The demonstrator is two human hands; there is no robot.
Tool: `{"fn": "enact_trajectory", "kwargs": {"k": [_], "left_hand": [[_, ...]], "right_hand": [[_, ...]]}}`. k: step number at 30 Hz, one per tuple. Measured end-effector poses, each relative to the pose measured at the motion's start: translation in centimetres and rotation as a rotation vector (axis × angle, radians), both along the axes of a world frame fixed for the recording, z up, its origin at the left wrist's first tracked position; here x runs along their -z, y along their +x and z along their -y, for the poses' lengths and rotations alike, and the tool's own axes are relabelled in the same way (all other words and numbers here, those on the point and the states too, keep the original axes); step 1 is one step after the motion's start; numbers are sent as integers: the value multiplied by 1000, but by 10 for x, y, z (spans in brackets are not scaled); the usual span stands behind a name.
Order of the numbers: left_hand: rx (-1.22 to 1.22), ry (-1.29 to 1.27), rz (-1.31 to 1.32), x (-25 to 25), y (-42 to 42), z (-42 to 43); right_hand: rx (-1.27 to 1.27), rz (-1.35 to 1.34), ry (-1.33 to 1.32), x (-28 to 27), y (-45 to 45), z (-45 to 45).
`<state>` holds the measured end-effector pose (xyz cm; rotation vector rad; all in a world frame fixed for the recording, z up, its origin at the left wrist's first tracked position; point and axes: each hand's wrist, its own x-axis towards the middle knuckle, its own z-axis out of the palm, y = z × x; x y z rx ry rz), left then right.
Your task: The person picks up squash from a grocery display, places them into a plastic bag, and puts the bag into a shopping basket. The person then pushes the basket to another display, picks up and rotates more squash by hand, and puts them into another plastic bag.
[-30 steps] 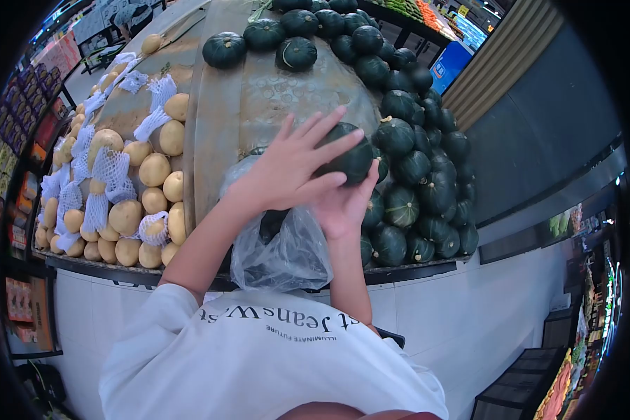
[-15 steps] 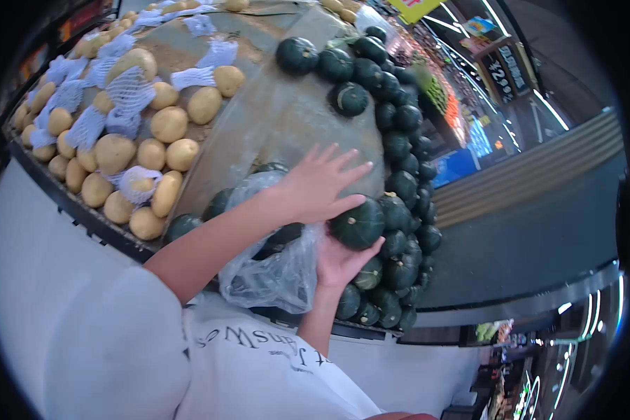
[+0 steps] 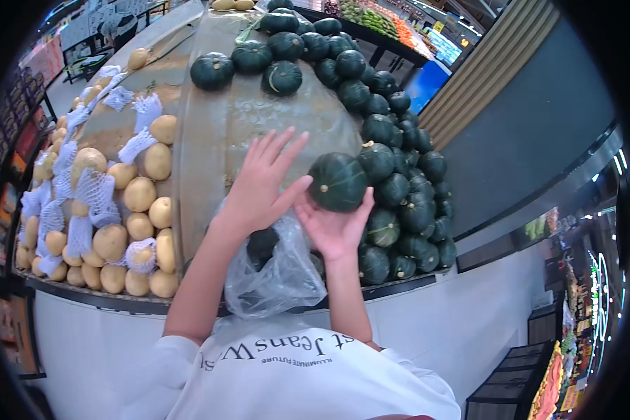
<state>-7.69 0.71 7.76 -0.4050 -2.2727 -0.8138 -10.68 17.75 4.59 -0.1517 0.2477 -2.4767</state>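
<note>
A dark green pumpkin (image 3: pixel 337 182) with pale stripes rests in my right hand (image 3: pixel 336 227), which cups it from below with the palm turned up. My left hand (image 3: pixel 262 178) is just to its left, fingers spread and pointing away from me; its thumb tip is at the pumpkin's edge, and I cannot tell whether they touch. Under my forearms a clear plastic bag (image 3: pixel 276 273) lies at the front of the stand, with a dark green pumpkin (image 3: pixel 262 245) partly hidden by the left wrist and the bag.
Many dark green pumpkins (image 3: pixel 392 189) are piled on the right, and more (image 3: pixel 252 56) lie at the back. Potatoes (image 3: pixel 140 194), some in white foam nets (image 3: pixel 94 196), fill the left side. Bare stand surface (image 3: pixel 217 133) shows between. A dark panel (image 3: pixel 518 119) stands at the right.
My view has turned, so the stand appears more upright. The pumpkin stays in my right hand. My left hand sits a little farther left of it, still spread.
</note>
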Motion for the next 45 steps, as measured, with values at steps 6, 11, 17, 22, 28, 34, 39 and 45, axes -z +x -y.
{"fn": "enact_trajectory", "kwargs": {"k": [6,11,17,22,28,34,39,45], "left_hand": [[111,65,-79,-6,6,5],[230,205,-172,-10,5,0],[167,241,-100,-13,8,-14],[190,348,69,-7,10,-14],[169,245,-29,3,8,-9],[191,278,-169,18,3,-7],[121,94,-294,16,3,-5],[93,152,-130,4,10,-8]], "right_hand": [[-87,-104,-113,-25,7,5],[-107,-39,-142,-35,14,19],[207,-434,293,-20,13,24],[540,-562,509,-33,23,27],[874,-912,852,-29,23,25],[946,-1056,982,-13,15,23],[940,-1096,1029,-9,14,20],[840,-1061,1021,-7,12,24]]}}
